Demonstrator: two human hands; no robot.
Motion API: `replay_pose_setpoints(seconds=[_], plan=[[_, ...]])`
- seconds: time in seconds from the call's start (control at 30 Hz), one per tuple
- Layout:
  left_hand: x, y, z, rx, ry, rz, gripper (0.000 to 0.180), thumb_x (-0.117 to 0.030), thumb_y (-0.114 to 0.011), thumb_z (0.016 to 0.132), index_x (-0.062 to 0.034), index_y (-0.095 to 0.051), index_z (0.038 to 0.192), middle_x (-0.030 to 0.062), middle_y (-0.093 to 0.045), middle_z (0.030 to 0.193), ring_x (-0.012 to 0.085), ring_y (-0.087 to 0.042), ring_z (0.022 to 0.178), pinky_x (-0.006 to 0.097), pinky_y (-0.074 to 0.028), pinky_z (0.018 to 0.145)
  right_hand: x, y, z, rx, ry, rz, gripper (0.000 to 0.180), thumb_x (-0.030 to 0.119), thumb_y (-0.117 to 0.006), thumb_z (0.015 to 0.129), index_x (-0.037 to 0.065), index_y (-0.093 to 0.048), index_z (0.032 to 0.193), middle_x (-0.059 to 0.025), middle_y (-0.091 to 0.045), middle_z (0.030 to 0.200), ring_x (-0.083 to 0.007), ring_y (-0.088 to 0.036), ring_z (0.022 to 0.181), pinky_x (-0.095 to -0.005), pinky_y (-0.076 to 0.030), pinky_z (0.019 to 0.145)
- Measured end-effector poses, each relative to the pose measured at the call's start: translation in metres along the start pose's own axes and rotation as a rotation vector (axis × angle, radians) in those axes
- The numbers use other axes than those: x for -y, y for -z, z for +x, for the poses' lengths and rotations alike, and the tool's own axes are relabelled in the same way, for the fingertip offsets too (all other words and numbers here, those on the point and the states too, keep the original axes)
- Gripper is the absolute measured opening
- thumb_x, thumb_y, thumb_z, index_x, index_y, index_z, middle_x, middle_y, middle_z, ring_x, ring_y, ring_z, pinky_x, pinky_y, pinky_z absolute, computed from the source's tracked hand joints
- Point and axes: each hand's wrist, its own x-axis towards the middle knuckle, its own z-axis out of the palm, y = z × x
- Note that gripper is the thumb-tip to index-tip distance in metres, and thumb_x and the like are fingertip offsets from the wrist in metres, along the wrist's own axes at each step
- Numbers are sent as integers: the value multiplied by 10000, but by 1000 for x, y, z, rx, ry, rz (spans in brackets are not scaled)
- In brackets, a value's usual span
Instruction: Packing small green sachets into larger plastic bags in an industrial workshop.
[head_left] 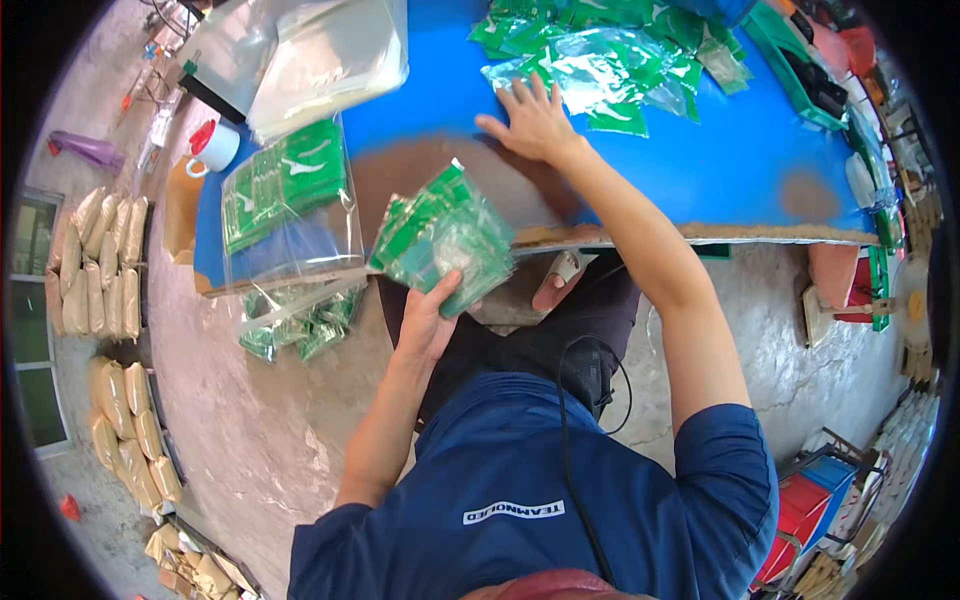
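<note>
A stack of green-and-clear plastic packets (447,240) is gripped in my left hand (430,318), just in front of the table edge. My right hand (533,120) reaches over the blue tabletop (430,110), fingers spread. Its fingertips lie at the near edge of a loose heap of similar green packets (620,70); whether they touch a packet I cannot tell. To the left, a large clear bag (290,190) with green packets inside lies on the table, its open end hanging over the edge.
Clear plastic sheets (330,65) lie at the back left, near a white mug (213,147). A green tray (790,60) stands at the far right. More green packets (300,320) sit below the table edge. Filled sacks (100,260) are piled along the left; a red-and-blue item (805,510) stands lower right.
</note>
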Motion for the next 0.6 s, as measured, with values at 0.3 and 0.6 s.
replay_pose_setpoints(seconds=[0.3,0.6], plan=[[-1,23,-13,-42,-12,-77,554,-54,-688,900,-28,-451,1400,94,-571,1331,237,-562,1234,408,-447,1070,63,93,-65,633,127,1046,375,329,-498,1011,-12,-650,1049,-216,-656,1075,-398,-632,1008,-430,-492,899],[4,24,-9,-11,0,-160,537,-68,-691,904,-26,-463,1389,86,-588,1307,231,-580,1201,398,-454,1058,-1,49,-60,123,48,203,635,562,-557,930,-20,-588,1183,-275,-579,1228,-454,-535,1167,-576,-390,1005]])
